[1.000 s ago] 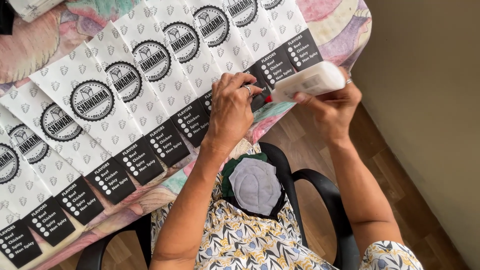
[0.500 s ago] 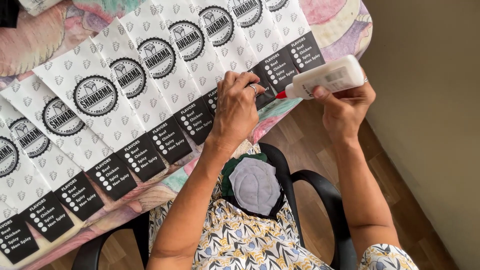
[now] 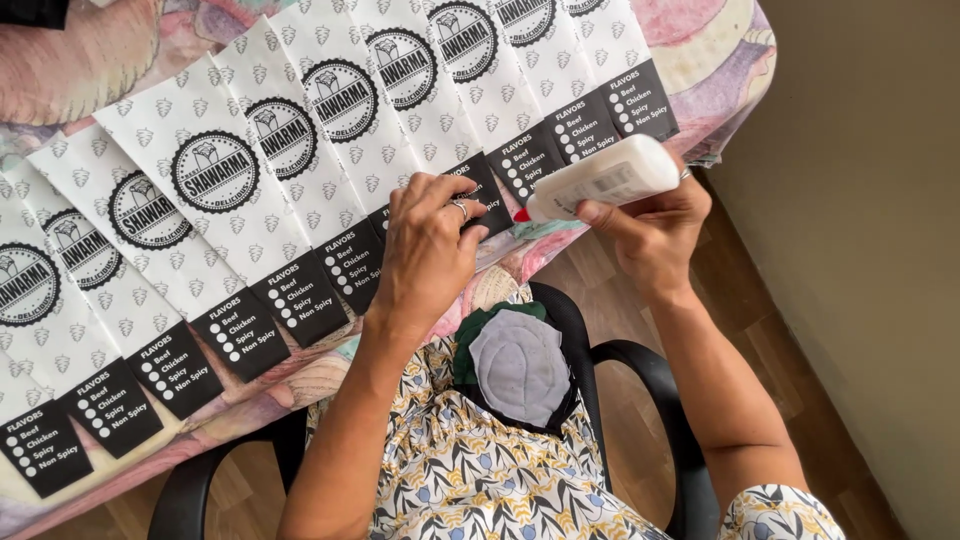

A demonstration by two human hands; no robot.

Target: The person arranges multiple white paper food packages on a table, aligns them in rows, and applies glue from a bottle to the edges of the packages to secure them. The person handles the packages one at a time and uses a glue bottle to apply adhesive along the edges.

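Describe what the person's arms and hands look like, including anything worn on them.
Both forearms are bare. The left hand wears a silver ring on one finger. The right hand shows a thin band near its edge. Short patterned sleeves, white with yellow and blue leaves, show at the right upper arm.

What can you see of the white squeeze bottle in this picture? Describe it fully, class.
The white squeeze bottle looks like soft plastic, oblong, with a pale printed label along its side and a small red nozzle tip at its left end. It lies nearly level, tip toward the dark bottom edge of a paper sleeve at the table's edge. The right hand grips it from below and behind, thumb on its underside. The left hand presses the paper beside the tip without touching the bottle.
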